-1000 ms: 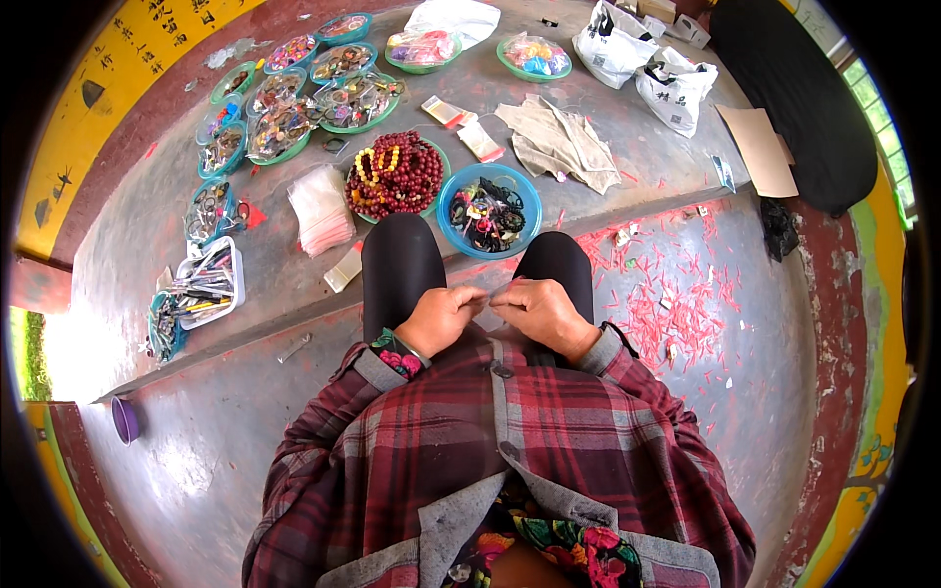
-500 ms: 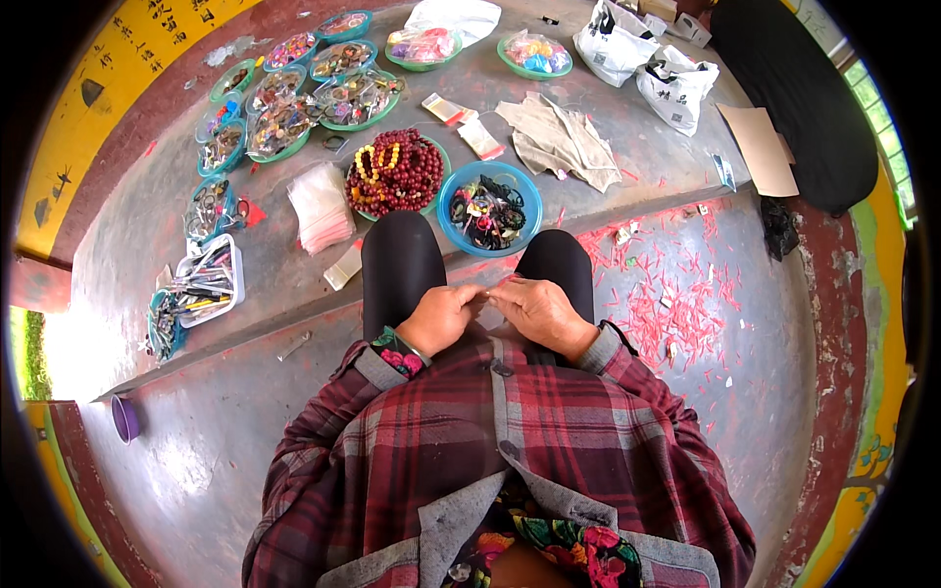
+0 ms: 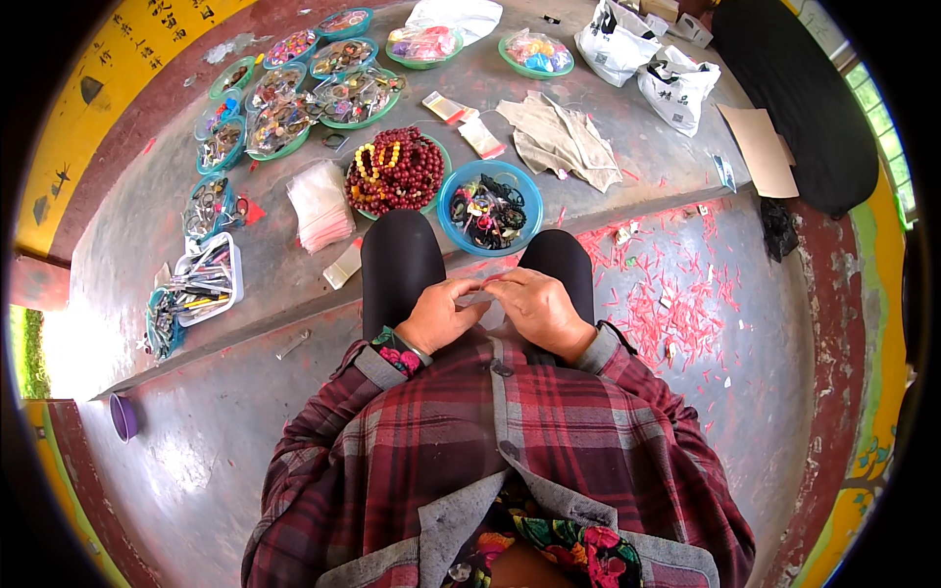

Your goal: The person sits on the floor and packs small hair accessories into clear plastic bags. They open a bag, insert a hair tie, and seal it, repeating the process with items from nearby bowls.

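Observation:
My left hand (image 3: 443,316) and my right hand (image 3: 542,312) meet in front of my lap, with the fingertips of both pinched together. Between them shows a thin red strip (image 3: 494,278); something pale and see-through hangs just below it, too small to make out fully. Just beyond my knees is a blue bowl (image 3: 538,211) of black cords and small coloured pieces. To its left, a green bowl (image 3: 446,157) holds dark red bead strings (image 3: 404,181) and a yellow one. A stack of clear plastic bags (image 3: 320,208) with pinkish edges lies beside that.
Several bowls of trinkets (image 3: 279,127) crowd the far left of the raised ledge. A white basket (image 3: 238,265) holds pens. Beige cloth (image 3: 559,137), white bags (image 3: 676,90) and cardboard (image 3: 760,152) lie farther right. Red strips (image 3: 676,304) litter the floor; a purple bucket (image 3: 124,418) stands left.
My fingers have shifted slightly upward and my left fingers have straightened a little. The red strip between my hands shows more plainly. Everything around stays put.

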`<move>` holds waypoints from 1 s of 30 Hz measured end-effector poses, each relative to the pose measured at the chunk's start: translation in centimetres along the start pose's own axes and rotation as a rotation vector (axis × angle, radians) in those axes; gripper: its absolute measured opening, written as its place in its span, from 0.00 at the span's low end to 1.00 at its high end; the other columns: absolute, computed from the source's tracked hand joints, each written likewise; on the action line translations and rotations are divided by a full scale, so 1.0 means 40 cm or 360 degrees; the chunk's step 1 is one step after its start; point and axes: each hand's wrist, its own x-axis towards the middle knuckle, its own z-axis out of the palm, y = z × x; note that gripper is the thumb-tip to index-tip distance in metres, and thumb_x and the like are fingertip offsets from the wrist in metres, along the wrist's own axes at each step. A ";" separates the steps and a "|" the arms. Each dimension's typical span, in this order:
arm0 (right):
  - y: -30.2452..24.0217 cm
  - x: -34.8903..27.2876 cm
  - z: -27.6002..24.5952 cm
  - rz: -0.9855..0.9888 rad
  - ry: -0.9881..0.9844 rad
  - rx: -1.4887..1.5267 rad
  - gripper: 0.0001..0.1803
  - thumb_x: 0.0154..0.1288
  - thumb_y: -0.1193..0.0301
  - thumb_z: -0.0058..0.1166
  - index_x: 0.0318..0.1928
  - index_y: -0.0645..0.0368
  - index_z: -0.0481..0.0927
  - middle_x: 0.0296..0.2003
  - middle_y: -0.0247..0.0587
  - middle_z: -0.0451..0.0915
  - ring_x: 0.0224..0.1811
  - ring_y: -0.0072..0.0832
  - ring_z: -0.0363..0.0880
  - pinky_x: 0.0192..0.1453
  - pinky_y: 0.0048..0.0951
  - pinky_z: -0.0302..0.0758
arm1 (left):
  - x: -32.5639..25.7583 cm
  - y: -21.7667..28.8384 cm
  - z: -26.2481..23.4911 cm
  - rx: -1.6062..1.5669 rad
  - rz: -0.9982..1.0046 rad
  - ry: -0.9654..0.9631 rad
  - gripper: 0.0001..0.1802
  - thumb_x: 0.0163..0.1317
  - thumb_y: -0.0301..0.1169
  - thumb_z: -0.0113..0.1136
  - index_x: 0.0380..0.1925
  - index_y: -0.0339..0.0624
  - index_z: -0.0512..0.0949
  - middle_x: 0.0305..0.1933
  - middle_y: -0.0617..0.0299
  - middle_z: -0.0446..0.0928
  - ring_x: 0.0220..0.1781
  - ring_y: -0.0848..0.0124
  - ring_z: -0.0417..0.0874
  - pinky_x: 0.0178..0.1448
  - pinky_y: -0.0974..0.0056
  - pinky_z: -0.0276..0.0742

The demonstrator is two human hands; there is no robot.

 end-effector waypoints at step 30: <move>0.287 0.073 0.110 0.0679 -0.0204 -0.0106 0.08 0.57 0.73 0.48 0.37 0.57 0.78 0.35 0.48 0.77 0.37 0.47 0.77 0.40 0.42 0.74 | -0.008 -0.109 -0.046 -0.0097 -0.0082 0.0273 0.13 0.59 0.29 0.51 0.39 0.34 0.79 0.35 0.53 0.80 0.36 0.70 0.80 0.42 0.69 0.73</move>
